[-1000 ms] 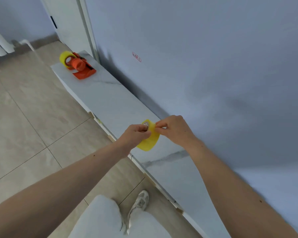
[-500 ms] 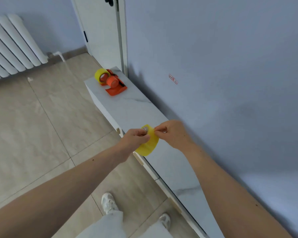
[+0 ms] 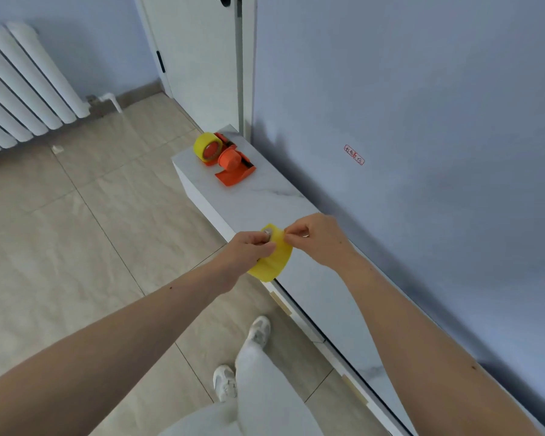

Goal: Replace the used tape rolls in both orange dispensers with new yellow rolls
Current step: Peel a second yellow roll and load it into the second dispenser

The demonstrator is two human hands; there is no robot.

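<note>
A translucent yellow roll of tape [image 3: 272, 258], wide and glossy, is held in the air just over the front edge of the long white marble-patterned desk [image 3: 265, 196]. The left hand [image 3: 249, 250] is closed around the roll's near side, its fingers curled over the rim and into the core. The right hand [image 3: 318, 239] touches the roll's top edge from the other side, thumb and forefinger pinched together on the yellow film there; whether a loose end is lifted cannot be told. The roll thus sits between the two hands, both in contact with it. Well apart, at the desk's far end by the white door frame [image 3: 246, 73], stands an orange plastic tape dispenser [image 3: 230, 163] with another yellow roll [image 3: 203, 146] mounted on it.
</note>
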